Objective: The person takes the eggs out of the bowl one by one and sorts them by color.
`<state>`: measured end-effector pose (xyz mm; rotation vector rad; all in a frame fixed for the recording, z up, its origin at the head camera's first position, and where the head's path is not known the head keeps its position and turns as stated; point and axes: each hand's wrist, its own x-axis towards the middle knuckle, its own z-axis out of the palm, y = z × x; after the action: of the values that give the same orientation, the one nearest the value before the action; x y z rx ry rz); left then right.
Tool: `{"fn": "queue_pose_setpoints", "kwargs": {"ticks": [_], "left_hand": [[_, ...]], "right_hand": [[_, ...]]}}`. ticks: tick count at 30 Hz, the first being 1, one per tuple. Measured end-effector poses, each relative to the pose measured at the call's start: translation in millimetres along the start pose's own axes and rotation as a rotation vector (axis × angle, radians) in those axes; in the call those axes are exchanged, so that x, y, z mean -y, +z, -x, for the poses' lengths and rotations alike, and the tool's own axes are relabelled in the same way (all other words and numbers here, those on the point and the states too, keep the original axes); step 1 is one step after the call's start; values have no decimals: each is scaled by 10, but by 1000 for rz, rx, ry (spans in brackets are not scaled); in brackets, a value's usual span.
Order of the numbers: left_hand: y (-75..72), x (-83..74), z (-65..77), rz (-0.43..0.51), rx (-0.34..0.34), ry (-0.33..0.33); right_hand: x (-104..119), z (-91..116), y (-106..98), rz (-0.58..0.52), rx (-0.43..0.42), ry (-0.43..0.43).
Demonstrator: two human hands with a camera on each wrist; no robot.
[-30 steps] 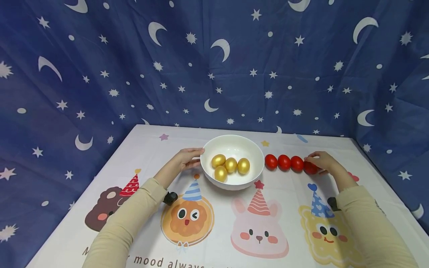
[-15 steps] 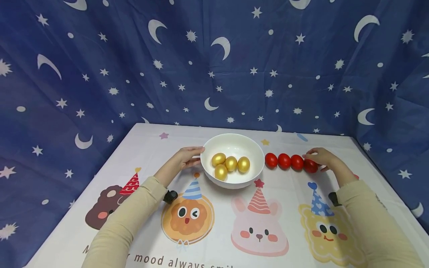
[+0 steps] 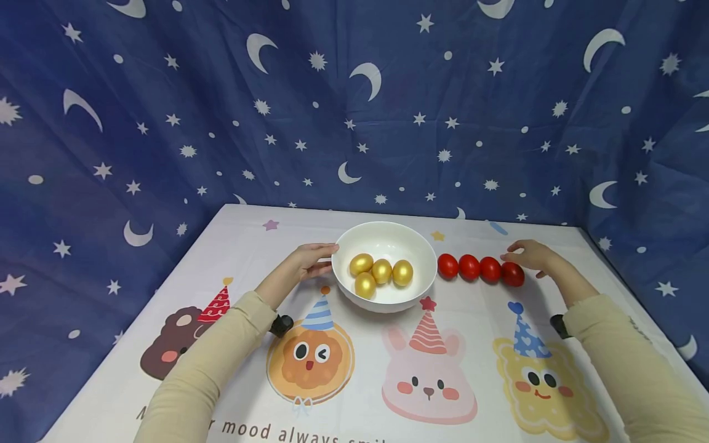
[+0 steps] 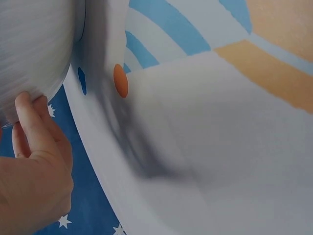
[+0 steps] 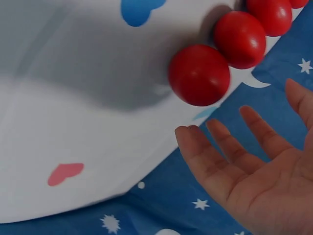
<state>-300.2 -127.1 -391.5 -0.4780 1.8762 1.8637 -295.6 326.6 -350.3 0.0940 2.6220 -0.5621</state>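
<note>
A white bowl (image 3: 382, 301) stands at the middle of the table with several golden eggs (image 3: 381, 271) in it. My left hand (image 3: 306, 261) holds the bowl's left side, fingertips at its rim and outer wall. In the left wrist view, fingers of the left hand (image 4: 41, 156) meet the bowl's outer wall (image 4: 34, 54). Right of the bowl, several red eggs (image 3: 469, 267) lie in a row. Over the row's right end hovers my right hand (image 3: 534, 257), its fingers spread and holding nothing. The right wrist view shows a gap between it and the nearest red egg (image 5: 199, 75).
A white tablecloth (image 3: 343, 344) printed with cartoon faces and party hats covers the table. Behind the table's far edge hangs a dark blue curtain (image 3: 310, 92) with moons and stars.
My right hand has let go of the rightmost red egg and drawn back, up and to the right. That egg stays at the row's end. The left hand and bowl hold still.
</note>
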Motion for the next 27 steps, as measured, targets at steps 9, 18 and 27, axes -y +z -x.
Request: {"fn": "queue_pose_setpoints", "kwargs": {"ticks": [9,18,27], "left_hand": [[7,0,-10,4,-7,-3],[-5,0,7,3,4,13],[8,-7,-13,-1,-11,-12]], "right_hand": [[190,120,-67,27,-110,-123],[528,218,-56,10,-192,-230],[974,316,103,40,-240,-388]]}}
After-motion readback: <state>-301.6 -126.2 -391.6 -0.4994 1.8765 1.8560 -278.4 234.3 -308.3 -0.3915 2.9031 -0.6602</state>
